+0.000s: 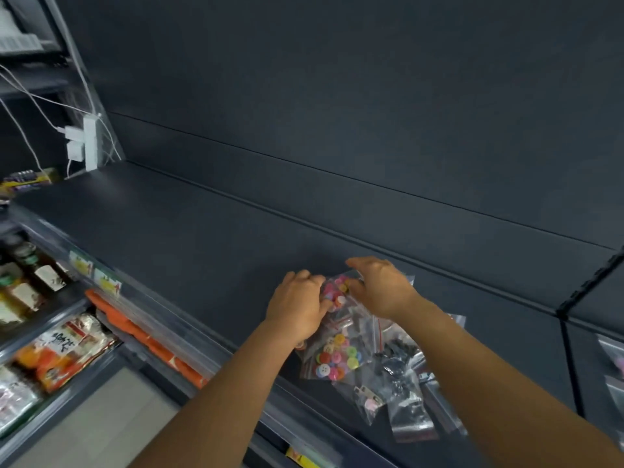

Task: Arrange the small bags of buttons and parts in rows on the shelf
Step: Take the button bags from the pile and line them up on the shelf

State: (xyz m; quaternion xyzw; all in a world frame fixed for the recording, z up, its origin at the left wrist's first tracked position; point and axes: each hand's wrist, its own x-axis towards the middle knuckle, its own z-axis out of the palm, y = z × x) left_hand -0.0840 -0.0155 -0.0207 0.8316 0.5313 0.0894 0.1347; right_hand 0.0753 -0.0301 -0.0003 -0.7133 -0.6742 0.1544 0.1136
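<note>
While both hands grip button bag (334, 292), pile (378, 359) beneath.

A heap of small bags (368, 359) is seen on the shelf (202, 224), toward its right end and near the front edge. At the rear of the heap, 1 bag of buttons (337, 290) is held between the left hand (297, 307) and the right hand (380, 287). Further bags (613, 369) lie right of a divider (570, 359), on the next section. A power strip (88, 143) is fixed at the far left end, against the back wall. Below and in front of the shelf, packets (64, 349) are laid on a lower shelf, with bottles (30, 282) behind them.
</note>
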